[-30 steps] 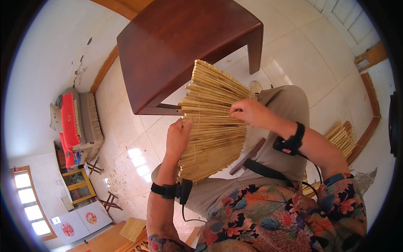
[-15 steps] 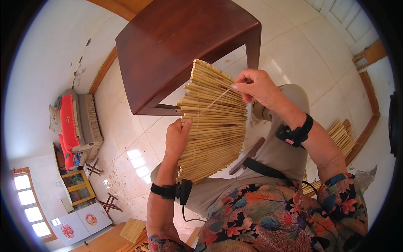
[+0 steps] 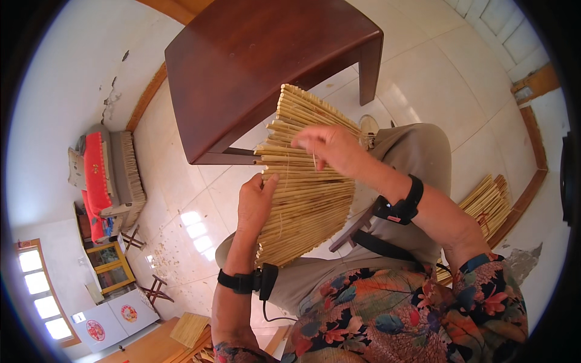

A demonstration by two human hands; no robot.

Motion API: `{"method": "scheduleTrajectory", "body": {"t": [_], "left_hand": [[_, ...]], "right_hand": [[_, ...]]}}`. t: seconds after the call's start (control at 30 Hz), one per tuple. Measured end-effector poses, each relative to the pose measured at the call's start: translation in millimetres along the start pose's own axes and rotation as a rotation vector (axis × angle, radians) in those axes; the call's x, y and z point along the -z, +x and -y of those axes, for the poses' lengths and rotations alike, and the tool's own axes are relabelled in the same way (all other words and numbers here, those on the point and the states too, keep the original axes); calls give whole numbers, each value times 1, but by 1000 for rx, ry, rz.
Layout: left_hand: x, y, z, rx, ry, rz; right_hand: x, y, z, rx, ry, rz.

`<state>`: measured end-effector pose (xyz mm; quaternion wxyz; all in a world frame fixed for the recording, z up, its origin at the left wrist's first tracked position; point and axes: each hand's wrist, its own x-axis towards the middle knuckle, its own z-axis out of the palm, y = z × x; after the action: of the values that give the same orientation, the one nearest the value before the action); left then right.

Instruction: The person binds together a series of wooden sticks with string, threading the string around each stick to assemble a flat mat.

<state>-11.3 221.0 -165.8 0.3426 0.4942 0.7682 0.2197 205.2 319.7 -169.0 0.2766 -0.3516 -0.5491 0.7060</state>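
Note:
A mat of straight yellow stalks (image 3: 305, 209), tied side by side with thin thread, lies across my lap. My left hand (image 3: 254, 202) is closed on its left edge, the thumb on top and the fingers hidden underneath. Above the upper half of the mat is my right hand (image 3: 331, 148), its fingers curled and slightly blurred. A pale thread (image 3: 315, 160) hangs in a short loop beneath those fingers, against the stalks. The exact pinch on it is hard to see. At the far end, the stalks' tips are uneven.
A dark red wooden stool (image 3: 266, 66) stands just beyond the mat. More stalks (image 3: 487, 206) lie on the floor at the right by the wall. At the far left are a sofa with a red cover (image 3: 97, 175) and small folding stools (image 3: 158, 289). Bits of debris dot the tiles.
My right hand has come left and down from the mat's far right side to over its stalks. The thread, taut before, now hangs slack. My left hand keeps its grip.

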Motion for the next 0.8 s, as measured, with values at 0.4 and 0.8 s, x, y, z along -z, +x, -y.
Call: {"method": "scheduleTrajectory", "body": {"t": [0.4,0.8], "left_hand": [[-1,-2,3,-18,-37,1],[-1,-5,4,8,-107,14]], "right_hand": [[-42,-12,-75,368,-472,-86],[-36,-11,-69,282,-470,-37]]}}
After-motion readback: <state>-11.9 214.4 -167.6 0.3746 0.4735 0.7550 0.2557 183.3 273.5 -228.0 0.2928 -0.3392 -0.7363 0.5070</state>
